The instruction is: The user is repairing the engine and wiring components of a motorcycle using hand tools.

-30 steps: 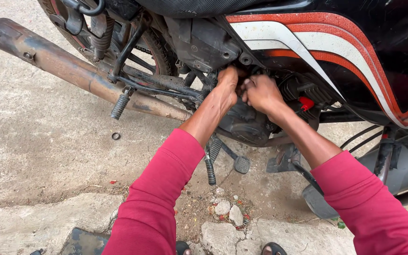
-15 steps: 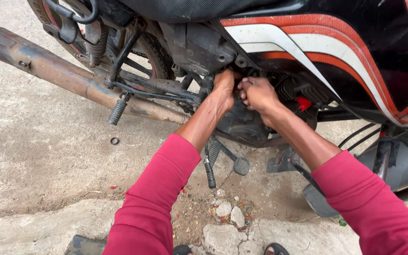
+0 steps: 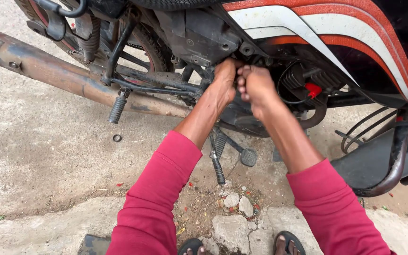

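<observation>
**Both hands deep in the motorcycle's frame**

Both arms reach forward and slightly upward from red sleeves pushed back to the forearm, meeting at one spot on the motorcycle — the dark gap just under the black side cover, where the frame tubes cross above the engine case. The left hand is stretched out with its back to the camera, wrist straight, fingers curled over and into the gap so their tips are hidden; whether they clamp on a part cannot be told. The right hand sits just beside it, almost touching, drawn into a loose fist with the knuckles facing left and the fingertips folded under — what it grips, if anything, is out of sight.

A red connector and black cables lie just right of the right hand. Below the forearms hang the brake pedal and a ribbed footpeg. The rusty exhaust pipe runs off to the left over the concrete ground, where a small ring lies. Sandalled toes show at the bottom edge.
</observation>
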